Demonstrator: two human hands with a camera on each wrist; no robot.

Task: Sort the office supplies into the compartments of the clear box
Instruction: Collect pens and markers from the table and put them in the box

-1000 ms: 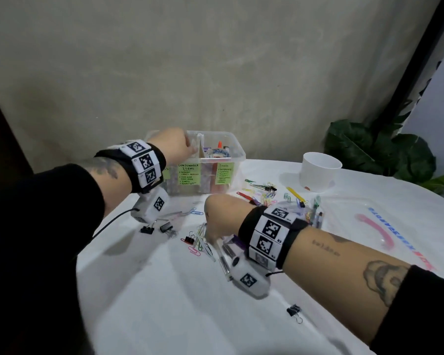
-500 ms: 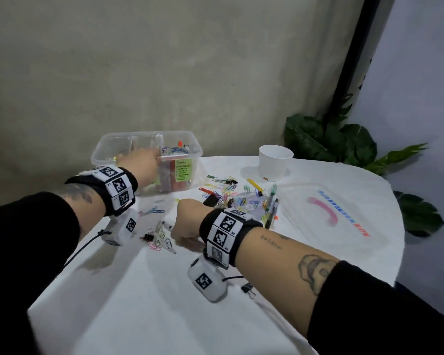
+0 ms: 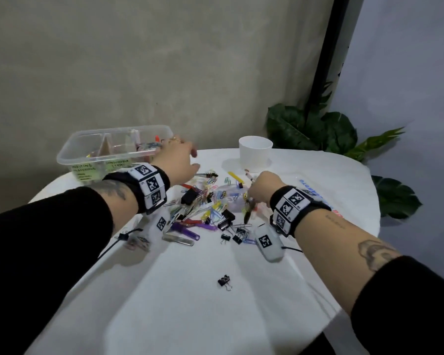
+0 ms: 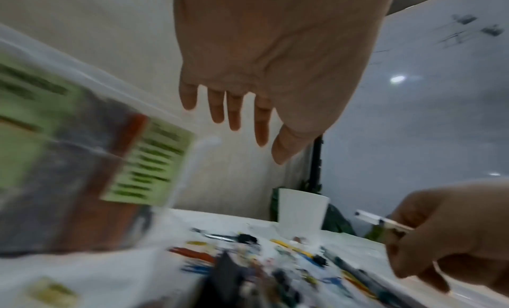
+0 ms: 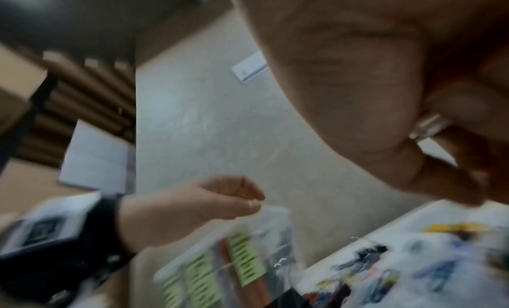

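- Hands were both up over the white table [image 3: 190, 303], working above a scatter of office supplies [image 3: 208, 208]: coloured paper clips, black binder clips, a few pens and markers.
- Left hand [image 3: 177, 160] hovered just right of the clear box [image 3: 113, 149], fingers [image 4: 234, 112] spread straight and loose in the left wrist view, holding nothing.
- Right hand [image 3: 263, 187] was curled into a grip over the right side of the pile; the left wrist view showed it closed round a pen [image 4: 383, 221], pale tip poking out toward the cup.
- Clear box sat at the table's back left edge, dividers visible inside, green labels [image 3: 85, 170] on its front wall; some items already lay in its right-hand compartments, too blurred to name.
- White cup [image 3: 255, 152] stood upright behind the pile, apart from the box.
- One black binder clip [image 3: 224, 281] lay alone nearer the person, well apart from the rest.
- Green plant [image 3: 315, 131] stood behind the table on the right.
- Right wrist view was heavily smeared; only the curled fingers [image 5: 454, 108] and a ring could be made out.
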